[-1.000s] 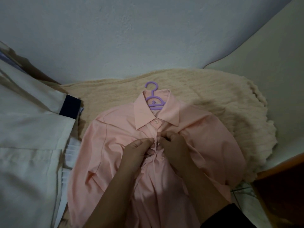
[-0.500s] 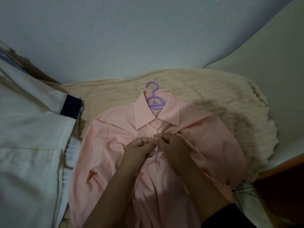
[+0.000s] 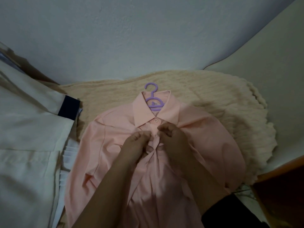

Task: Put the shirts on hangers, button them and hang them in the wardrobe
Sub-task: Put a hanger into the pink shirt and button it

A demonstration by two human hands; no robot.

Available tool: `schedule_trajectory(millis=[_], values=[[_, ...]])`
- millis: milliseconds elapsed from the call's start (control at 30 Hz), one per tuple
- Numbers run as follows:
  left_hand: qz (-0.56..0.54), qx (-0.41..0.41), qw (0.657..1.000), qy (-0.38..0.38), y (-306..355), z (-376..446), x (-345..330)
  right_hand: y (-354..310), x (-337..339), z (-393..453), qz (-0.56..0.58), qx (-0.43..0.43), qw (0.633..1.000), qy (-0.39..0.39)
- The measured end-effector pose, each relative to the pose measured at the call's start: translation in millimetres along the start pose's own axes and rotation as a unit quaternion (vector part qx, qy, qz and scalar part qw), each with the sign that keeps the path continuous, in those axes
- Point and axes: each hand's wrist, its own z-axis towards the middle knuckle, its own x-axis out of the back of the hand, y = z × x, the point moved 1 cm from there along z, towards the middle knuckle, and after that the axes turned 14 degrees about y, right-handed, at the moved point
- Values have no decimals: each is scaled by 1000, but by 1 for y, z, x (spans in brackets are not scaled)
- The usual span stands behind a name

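A: Cream knit blanket (image 3: 205, 102) under it all, pale wall behind. Pink shirt (image 3: 107, 153) lies flat mid-frame on a purple hanger (image 3: 153, 102), top button (image 3: 156, 120) done.

B: Hands?

A: Left hand (image 3: 136, 145) & right hand (image 3: 172, 139) both pinch the placket just below it. Fabric's light, soft, prob. slips, so grip near the edge.

B: Anything in the way?

A: White garments (image 3: 29, 137) at left, touching the sleeve; wooden furniture (image 3: 279, 186) lower right.

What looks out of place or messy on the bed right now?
Nothing looks damaged or spilled. The pink shirt lies flat on its purple hanger, bunched only where both hands pinch the placket. White clothes are heaped loosely alongside.
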Motion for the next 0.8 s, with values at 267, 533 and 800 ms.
schedule_trajectory(millis=[267,533,800], values=[[38,-121,991,-30,43,38,-8,-33,-12,55,39,-54,998,-8],[131,-206,964,108,5,-7,22,-17,14,-2,-52,51,997,20],[190,-201,944,177,-19,-43,23,7,6,-32,-126,22,991,36]])
